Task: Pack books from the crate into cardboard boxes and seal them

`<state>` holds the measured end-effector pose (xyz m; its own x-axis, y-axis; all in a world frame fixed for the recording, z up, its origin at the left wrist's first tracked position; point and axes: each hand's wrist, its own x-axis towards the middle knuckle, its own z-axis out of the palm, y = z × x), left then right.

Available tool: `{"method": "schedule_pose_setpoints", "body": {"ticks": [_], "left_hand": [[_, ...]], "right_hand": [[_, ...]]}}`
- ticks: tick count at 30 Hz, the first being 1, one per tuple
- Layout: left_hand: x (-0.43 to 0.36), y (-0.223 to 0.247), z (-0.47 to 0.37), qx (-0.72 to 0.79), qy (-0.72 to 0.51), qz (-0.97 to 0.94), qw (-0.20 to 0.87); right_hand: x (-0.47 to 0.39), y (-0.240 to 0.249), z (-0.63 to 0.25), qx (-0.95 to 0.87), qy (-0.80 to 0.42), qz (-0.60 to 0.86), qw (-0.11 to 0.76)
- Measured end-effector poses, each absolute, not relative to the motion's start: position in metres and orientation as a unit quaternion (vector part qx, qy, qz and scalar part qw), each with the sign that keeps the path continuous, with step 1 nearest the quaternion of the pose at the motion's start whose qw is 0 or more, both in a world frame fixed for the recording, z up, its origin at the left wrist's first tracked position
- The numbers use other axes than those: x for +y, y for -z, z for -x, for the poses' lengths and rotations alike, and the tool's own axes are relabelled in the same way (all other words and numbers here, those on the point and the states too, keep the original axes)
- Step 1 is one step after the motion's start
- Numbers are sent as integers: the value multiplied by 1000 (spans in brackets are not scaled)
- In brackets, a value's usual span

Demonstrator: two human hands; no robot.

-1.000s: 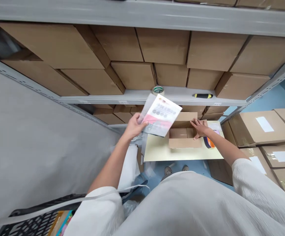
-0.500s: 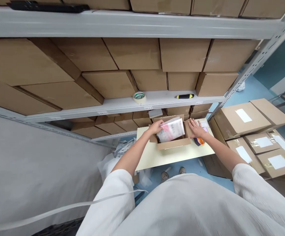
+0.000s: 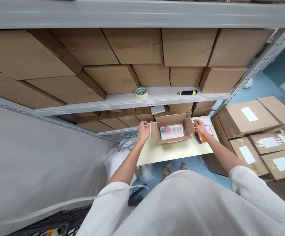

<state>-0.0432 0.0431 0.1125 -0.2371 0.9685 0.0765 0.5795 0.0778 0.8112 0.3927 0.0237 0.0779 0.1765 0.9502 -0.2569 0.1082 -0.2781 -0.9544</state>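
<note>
An open cardboard box stands on a pale yellow tabletop, its side flaps raised. Inside it lies a flat white packet with pink print. My left hand is just left of the box, fingers loosely bent and holding nothing that I can see. On the other side, my right hand has its fingers apart, pointing at the right flap and close to it. Below that hand sits an orange and dark tape dispenser, partly hidden by the wrist.
Shelving packed with cardboard boxes rises ahead. A tape roll and a yellow-black utility knife rest on its ledge. Labelled cartons are stacked at right. Plastic wrapping lies at lower left, and a white strap crosses there.
My left hand has let go of the packet, which now lies flat in the box, and moved left. My right hand has come off the right flap and shifted slightly right.
</note>
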Motion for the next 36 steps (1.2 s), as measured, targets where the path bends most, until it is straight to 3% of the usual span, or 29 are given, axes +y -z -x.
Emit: {"method": "schedule_pose_setpoints", "body": {"ticks": [4, 8, 15, 23, 31, 36], "left_hand": [[14, -85, 48, 687, -386, -432, 439], [-6, -76, 47, 571, -299, -575, 504], [-9, -81, 41, 533, -160, -717, 419], [8, -86, 18, 621, -199, -668, 358], [12, -91, -3, 671, -161, -662, 291], [7, -93, -11, 672, -179, -692, 193]], "right_hand": [[22, -58, -384, -424, -513, 618, 418], [27, -44, -372, -480, -473, 635, 378], [43, -32, -368, -542, -420, 659, 309], [50, -31, -372, -543, -466, 625, 312], [73, -64, -355, -639, -315, 635, 300], [71, -86, -336, -674, -319, 597, 295]]}}
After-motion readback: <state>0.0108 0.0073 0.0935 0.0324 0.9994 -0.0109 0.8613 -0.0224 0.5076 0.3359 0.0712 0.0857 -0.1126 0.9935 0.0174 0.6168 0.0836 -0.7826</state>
